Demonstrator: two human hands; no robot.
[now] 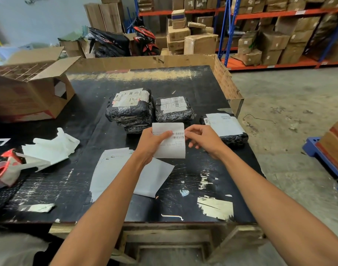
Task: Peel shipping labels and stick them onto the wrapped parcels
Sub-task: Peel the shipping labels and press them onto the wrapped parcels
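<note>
A white shipping label (pixel 171 143) with a barcode is held up over the black table (pixel 202 89). My left hand (pixel 150 144) grips its left edge, thumb on the face. My right hand (pixel 201 139) pinches its right edge by the barcode. Behind it lie black-wrapped parcels: a stack at the left (pixel 131 110) with a label on top, one in the middle (pixel 173 110) with a label, and one at the right (pixel 231 135) under a large white label. More label sheets (pixel 110 169) lie flat on the table beneath my left forearm.
Crumpled white backing paper (pixel 53 148) and a red tape dispenser (pixel 3 167) lie at the left. An open cardboard box (pixel 28 93) stands at the far left. A cardboard wall (pixel 145 61) rims the table's back and right. Shelves of boxes (pixel 279 35) stand behind.
</note>
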